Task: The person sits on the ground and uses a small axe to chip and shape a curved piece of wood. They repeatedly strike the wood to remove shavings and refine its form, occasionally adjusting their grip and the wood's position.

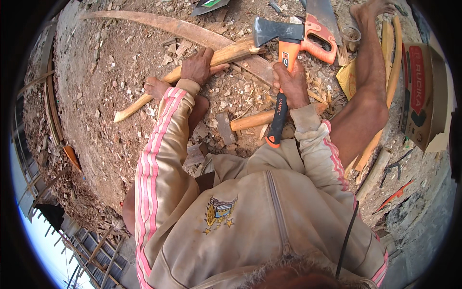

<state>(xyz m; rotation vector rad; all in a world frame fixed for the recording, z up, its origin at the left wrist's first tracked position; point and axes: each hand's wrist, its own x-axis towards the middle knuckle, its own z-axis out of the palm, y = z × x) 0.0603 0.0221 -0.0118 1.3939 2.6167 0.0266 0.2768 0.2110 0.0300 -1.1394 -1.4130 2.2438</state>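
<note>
My left hand [196,67] is closed around a roughly shaped wooden stick [231,52]. This stick lies slantwise, its upper end across a curved plank [187,30] on the ground and its tapered lower end beside my bare left foot [157,88]. My right hand [292,84] grips a hatchet [284,52] by its orange and black handle. The dark hatchet head sits just above the stick's upper right end, blade edge toward the left; whether they touch I cannot tell. Below my right hand lies a wooden-handled tool [252,120] with a flat metal head.
A handsaw [323,41] with an orange handle lies beyond the hatchet. My bare right leg [363,106] stretches out at the right, near long wooden strips [395,58] and a cardboard box [423,96]. Wood chips and stones cover the dirt. A red tool [394,195] lies lower right.
</note>
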